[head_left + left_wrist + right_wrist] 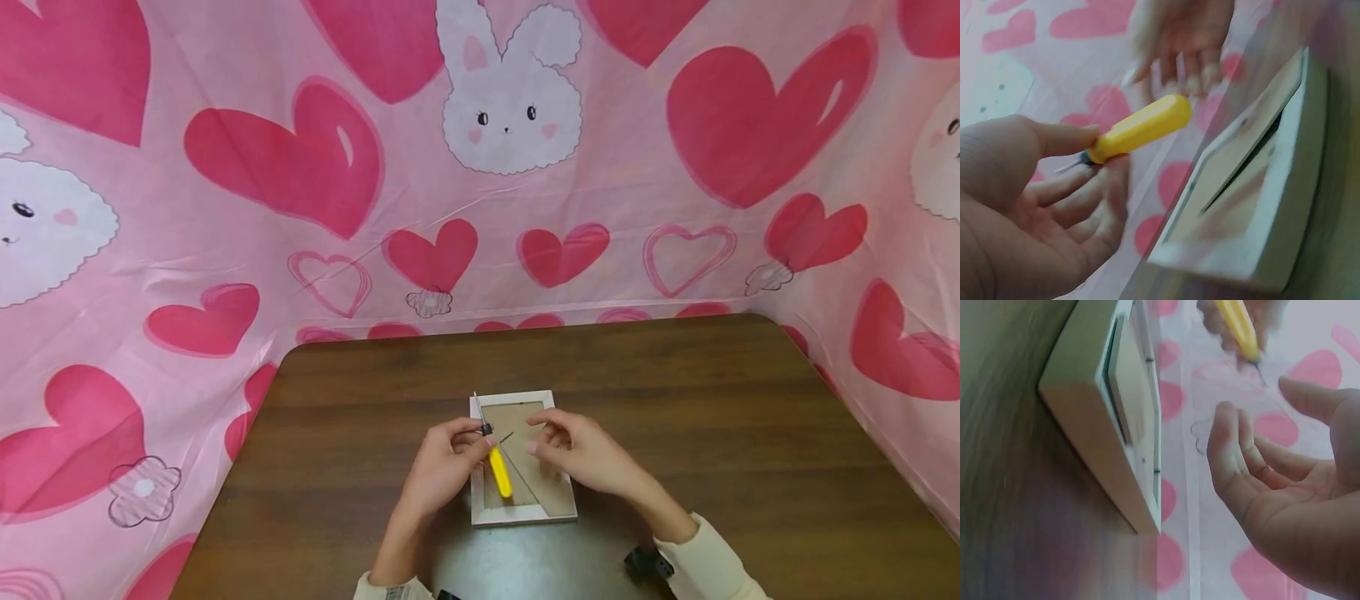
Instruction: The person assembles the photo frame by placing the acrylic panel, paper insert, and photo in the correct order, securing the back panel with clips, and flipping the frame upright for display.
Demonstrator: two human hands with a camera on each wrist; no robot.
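Observation:
My left hand (444,463) pinches a screwdriver (499,472) with a yellow handle between thumb and fingers. In the left wrist view the screwdriver (1147,128) has its thin metal shaft pointing away from the yellow end. Beneath both hands a picture frame (525,515) with a whitish border lies back side up on the table. Its brown backing board (517,417) sits askew, one edge raised above the frame in the wrist views. My right hand (588,454) hovers over the frame's right side, fingers loosely bent and holding nothing; the right wrist view shows a gap between thumb and fingertips.
The dark wooden table (360,392) extends around the frame. A pink curtain (480,200) with hearts and rabbits hangs behind and at both sides. A black device (647,563) is by the right sleeve.

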